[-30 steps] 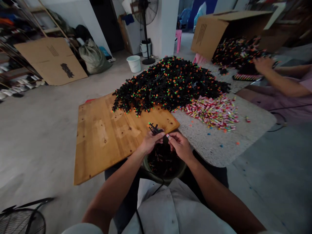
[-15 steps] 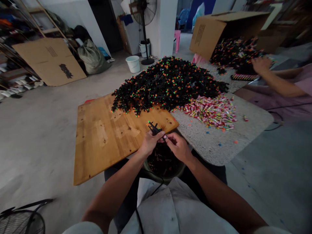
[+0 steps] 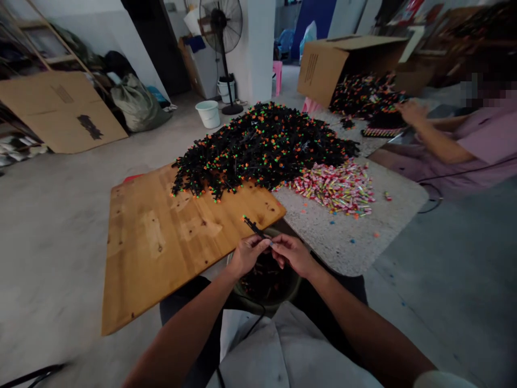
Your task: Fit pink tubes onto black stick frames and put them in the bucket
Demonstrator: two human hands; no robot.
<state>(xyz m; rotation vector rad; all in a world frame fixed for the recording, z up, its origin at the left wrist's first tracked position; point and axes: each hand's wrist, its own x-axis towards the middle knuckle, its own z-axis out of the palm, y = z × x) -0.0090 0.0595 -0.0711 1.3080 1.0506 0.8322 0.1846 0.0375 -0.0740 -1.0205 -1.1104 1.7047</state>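
While the left hand [image 3: 247, 256] is gripping a slim, black plastic toy gun [image 3: 253, 225] over the near edge of a brown wooden board [image 3: 133, 258], the right hand [image 3: 295, 255] is pinching near its end; what that hand is grasping, I cannot tell.

Left hand [image 3: 247, 256] and right hand [image 3: 294, 255] meet, pinching (both curled), forearms [image 3: 193, 317] slanting inward.
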